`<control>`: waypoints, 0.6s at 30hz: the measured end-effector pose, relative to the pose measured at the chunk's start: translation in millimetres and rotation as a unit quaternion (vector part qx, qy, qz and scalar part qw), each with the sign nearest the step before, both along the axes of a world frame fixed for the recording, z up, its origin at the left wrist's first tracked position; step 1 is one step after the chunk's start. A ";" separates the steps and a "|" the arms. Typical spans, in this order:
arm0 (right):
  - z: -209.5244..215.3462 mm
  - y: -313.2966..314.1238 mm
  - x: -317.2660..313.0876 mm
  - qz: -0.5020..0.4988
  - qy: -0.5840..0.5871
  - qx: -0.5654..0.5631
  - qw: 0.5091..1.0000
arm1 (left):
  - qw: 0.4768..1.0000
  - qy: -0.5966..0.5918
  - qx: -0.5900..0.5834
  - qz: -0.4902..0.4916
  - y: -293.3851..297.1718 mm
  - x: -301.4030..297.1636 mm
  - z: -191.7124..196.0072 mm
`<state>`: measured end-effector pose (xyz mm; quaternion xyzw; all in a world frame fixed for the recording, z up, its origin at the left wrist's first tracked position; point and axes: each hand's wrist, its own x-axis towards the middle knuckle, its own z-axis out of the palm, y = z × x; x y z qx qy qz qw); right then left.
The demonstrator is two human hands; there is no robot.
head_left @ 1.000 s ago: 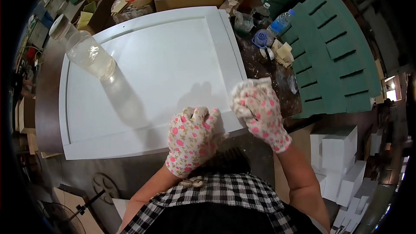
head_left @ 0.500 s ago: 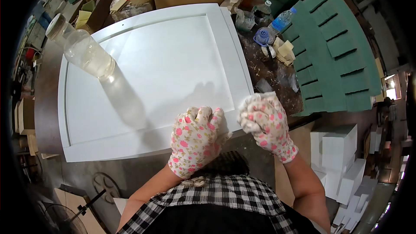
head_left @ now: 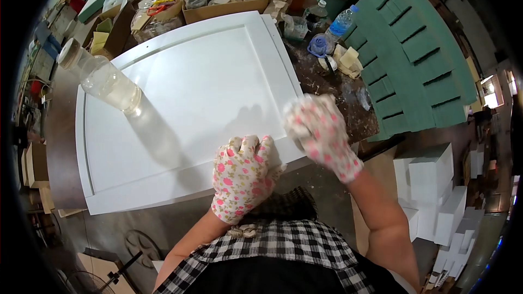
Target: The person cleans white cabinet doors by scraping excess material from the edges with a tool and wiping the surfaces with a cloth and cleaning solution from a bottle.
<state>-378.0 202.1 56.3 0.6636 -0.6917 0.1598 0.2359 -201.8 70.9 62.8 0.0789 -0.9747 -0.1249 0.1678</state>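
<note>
A white framed panel (head_left: 207, 84) with a recessed centre lies on the brown table. My left hand (head_left: 243, 177), in a flowered glove, rests on its near rail, fingers laid forward and thumb out to the side. At the panel's right rail my right hand (head_left: 321, 130), gloved alike and smeared by motion, is closed round a white wad of cloth (head_left: 296, 110). Most of the wad is hidden under the fingers. On the left part of the panel a clear bottle (head_left: 111, 84) of pale liquid stands, casting a long shadow toward my left hand.
Behind the panel are a cardboard box (head_left: 226, 8) of rags and orange-handled scissors (head_left: 162, 3). A blue-labelled water bottle (head_left: 341, 23) and crumpled cloths (head_left: 347, 61) lie at the right. Slotted green boards (head_left: 417, 57) lean beyond; white boxes (head_left: 430, 177) stand lower right.
My right hand has moved up and slightly left along the panel's right rail, still closed round the wad. My left hand stays on the near rail. The whole view has shifted slightly.
</note>
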 end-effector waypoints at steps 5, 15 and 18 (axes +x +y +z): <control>-3.9 -1.1 9.9 -0.077 -0.081 -0.004 0.994 | 1.000 0.024 0.011 -0.010 -1.5 1.3 -1.6; 24.3 92.8 4.8 -0.141 -0.562 -0.068 0.812 | 0.999 0.019 0.031 0.003 -0.6 -0.8 -3.6; 25.2 44.4 24.5 0.025 -0.244 0.117 0.962 | 1.000 0.016 0.000 0.001 -3.0 2.5 1.8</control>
